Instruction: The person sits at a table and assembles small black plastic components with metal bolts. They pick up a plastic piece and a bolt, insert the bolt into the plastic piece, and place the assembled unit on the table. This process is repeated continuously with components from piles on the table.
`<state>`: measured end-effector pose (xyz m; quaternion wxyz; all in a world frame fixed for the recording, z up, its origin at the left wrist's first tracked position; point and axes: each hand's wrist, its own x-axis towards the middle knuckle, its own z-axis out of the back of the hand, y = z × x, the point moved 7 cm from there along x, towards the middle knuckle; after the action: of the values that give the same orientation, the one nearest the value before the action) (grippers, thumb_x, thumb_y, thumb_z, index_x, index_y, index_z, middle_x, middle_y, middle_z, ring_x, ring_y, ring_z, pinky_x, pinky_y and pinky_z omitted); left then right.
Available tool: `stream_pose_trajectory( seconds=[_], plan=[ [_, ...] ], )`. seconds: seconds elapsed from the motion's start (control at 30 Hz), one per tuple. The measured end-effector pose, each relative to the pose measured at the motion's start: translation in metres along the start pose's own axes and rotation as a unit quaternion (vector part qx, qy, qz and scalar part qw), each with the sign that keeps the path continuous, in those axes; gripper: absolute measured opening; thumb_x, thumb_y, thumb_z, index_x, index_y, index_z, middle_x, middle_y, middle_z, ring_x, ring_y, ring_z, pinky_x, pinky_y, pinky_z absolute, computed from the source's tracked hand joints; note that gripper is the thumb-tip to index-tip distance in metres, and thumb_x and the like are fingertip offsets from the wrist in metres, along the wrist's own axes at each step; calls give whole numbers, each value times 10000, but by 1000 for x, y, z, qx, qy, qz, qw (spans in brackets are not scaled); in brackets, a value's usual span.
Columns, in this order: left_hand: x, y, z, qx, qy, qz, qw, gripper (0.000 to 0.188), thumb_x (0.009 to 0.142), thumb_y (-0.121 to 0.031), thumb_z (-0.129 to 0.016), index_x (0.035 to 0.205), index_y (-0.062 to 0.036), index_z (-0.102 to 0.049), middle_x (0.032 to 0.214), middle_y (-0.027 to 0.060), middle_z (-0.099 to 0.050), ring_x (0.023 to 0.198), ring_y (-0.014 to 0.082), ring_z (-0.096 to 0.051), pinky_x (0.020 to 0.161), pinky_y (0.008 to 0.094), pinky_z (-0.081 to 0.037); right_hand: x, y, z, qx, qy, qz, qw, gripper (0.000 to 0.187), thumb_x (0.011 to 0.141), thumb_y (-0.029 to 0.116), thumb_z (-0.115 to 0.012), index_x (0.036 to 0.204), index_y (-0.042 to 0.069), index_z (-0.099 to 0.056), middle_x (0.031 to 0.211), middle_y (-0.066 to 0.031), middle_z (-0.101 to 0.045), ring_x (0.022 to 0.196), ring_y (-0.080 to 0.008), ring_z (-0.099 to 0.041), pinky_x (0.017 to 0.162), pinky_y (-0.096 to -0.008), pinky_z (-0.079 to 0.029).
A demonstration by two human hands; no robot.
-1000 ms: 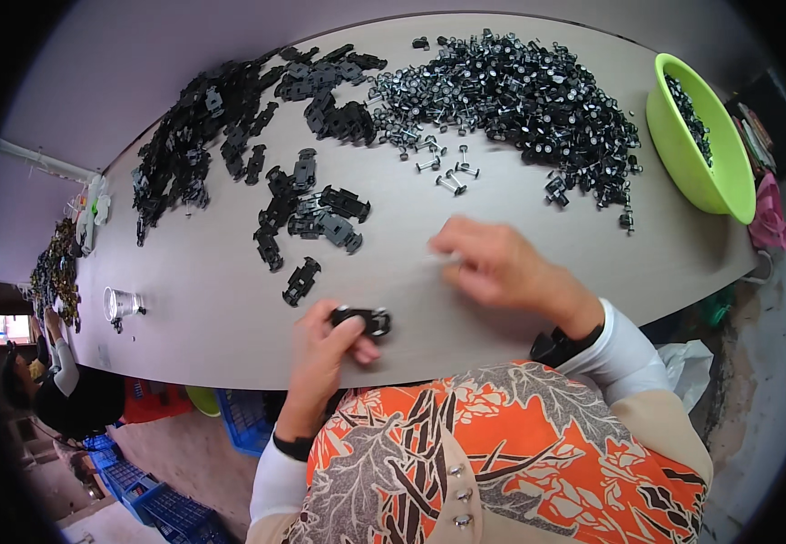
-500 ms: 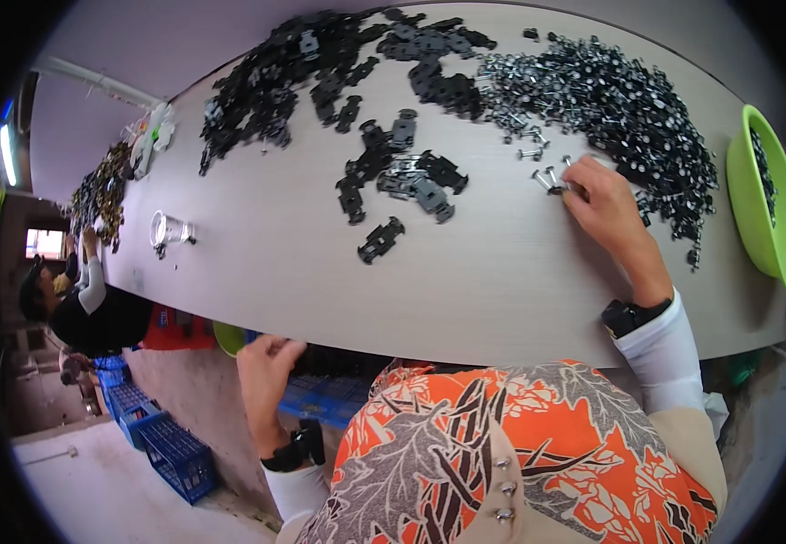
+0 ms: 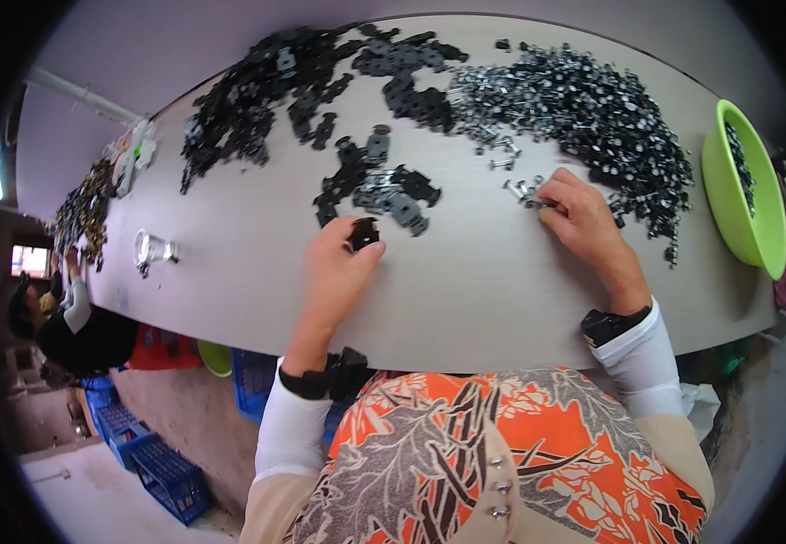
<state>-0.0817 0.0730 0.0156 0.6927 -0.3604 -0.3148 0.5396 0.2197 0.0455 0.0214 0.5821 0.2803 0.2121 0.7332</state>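
The left hand (image 3: 339, 267) has come back up onto the desk (image 3: 465, 299); half a second ago it was down below the desk edge, and now its fingers are closed on a small black plastic piece (image 3: 363, 233), holding it just at the near side of the small group of black pieces (image 3: 379, 186). The right hand (image 3: 583, 222) has moved a little toward the person too: before it was reaching into the edge of the pile of metal clips (image 3: 583, 109), now it rests at the near border of this pile, and its fingers are pinched on one small metal clip (image 3: 538, 201), with a few loose clips lying just beside. So, as I judge, each hand now has its own part, one black and one metal, and the two are well apart with bare desk between them. Around them there is much more: a long heap of black pieces (image 3: 266, 86) lies at the far side of the desk, and a green bowl (image 3: 728, 213) with dark small parts inside stands at the right end. A clear small object (image 3: 150, 249) lies alone at the left. At the far left another person (image 3: 67, 317) sits working at their own dark pile. Nothing stands between the two hands; only the loose clips near the right hand are a little in the way.
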Motion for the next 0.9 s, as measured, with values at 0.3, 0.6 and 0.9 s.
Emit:
stream_pose_trajectory(
  seconds=[0.3, 0.6, 0.9],
  plan=[
    [-9, -19, -80, -442, 193, 230, 845, 193, 768, -50, -727, 897, -47, -584, 749, 51, -632, 525, 111, -593, 417, 219, -456, 7, 13, -7, -21, -17, 89, 996, 182, 733, -25, -625, 906, 8, -580, 930, -112, -553, 813, -330, -589, 675, -409, -477],
    [-13, -16, -111, -514, 235, 297, 770, 148, 869, -116, -628, 935, 3, -572, 818, 127, -630, 566, 206, -653, 454, 282, -542, -9, 11, 2, -77, 13, 54, 996, 209, 728, 79, -686, 887, 15, -567, 904, -112, -527, 752, -337, -583, 667, -426, -469],
    [-14, -19, -120, -519, 228, 287, 772, 151, 908, -165, -610, 917, -15, -587, 806, 99, -651, 574, 144, -620, 463, 232, -490, -25, 77, -3, 105, -28, 118, 987, 429, 691, 49, -721, 1087, 34, -556, 923, -103, -576, 714, -240, -588, 596, -328, -488]
  ],
)
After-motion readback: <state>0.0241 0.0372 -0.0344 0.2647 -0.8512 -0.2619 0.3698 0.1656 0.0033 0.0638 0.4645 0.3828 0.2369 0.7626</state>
